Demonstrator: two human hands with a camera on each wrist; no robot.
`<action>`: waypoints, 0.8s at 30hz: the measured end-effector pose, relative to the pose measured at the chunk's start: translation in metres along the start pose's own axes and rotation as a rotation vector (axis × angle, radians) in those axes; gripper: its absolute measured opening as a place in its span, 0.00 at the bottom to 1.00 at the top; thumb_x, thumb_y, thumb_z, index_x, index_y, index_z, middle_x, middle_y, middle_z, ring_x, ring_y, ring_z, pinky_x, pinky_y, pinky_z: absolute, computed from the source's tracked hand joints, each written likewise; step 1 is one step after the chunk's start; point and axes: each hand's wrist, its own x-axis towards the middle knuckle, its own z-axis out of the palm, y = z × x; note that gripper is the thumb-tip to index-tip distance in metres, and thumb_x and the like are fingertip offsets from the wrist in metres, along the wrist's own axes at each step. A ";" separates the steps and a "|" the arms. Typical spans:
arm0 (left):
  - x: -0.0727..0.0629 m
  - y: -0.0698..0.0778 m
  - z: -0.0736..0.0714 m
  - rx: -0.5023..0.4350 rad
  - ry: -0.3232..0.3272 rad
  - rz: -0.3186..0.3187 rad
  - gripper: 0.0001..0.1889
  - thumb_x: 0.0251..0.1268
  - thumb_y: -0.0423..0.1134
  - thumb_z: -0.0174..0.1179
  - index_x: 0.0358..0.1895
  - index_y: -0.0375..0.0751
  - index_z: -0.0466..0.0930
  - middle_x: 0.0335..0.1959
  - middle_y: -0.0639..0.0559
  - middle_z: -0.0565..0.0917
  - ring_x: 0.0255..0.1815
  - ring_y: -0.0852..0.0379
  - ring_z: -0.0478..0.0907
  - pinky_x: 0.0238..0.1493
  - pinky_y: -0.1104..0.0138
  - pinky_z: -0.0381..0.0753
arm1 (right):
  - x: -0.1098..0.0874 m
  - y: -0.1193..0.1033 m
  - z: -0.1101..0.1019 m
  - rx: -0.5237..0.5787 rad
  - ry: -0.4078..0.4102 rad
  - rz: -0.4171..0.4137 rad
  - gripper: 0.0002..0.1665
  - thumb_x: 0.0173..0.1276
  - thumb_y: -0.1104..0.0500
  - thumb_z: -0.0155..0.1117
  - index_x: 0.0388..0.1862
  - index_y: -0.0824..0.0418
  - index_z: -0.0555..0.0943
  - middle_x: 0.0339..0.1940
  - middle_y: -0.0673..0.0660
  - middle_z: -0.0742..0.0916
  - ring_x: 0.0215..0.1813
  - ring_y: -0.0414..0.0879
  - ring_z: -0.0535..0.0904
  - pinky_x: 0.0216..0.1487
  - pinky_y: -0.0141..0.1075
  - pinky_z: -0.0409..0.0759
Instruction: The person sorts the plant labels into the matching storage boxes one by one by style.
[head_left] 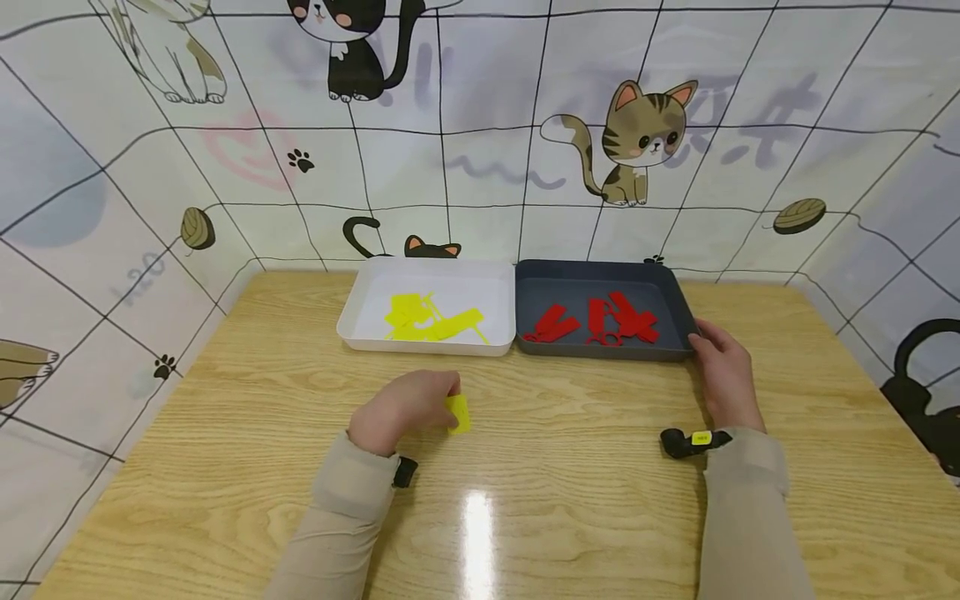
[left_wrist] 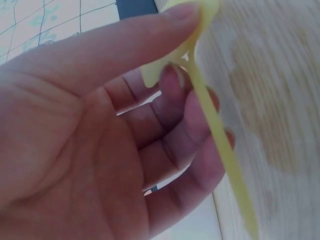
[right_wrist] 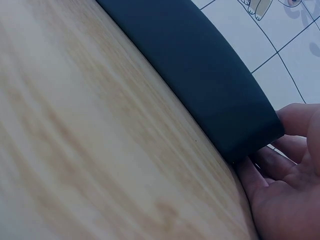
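Observation:
My left hand is over the table, a little in front of the white tray. Between thumb and fingertips it pinches a yellow plastic tag. In the left wrist view the tag has a flat head, partly hidden by the thumb, and a long thin pointed tail. On the right, my right hand holds the front right corner of the dark grey tray. Its thumb and fingers lie around that corner in the right wrist view. Several flat red pieces, some with rings, lie in this tray.
Beside the dark tray, touching it, stands the white tray with a pile of yellow pieces. Both trays stand at the back of the wooden table, close to a cat-patterned wall covering.

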 end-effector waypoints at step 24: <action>0.003 -0.008 -0.001 0.057 0.103 0.041 0.06 0.56 0.27 0.51 0.29 0.44 0.68 0.23 0.53 0.70 0.27 0.55 0.67 0.30 0.66 0.67 | -0.001 0.001 -0.001 -0.005 -0.009 -0.005 0.30 0.67 0.53 0.52 0.67 0.59 0.61 0.67 0.56 0.62 0.64 0.42 0.60 0.60 0.25 0.59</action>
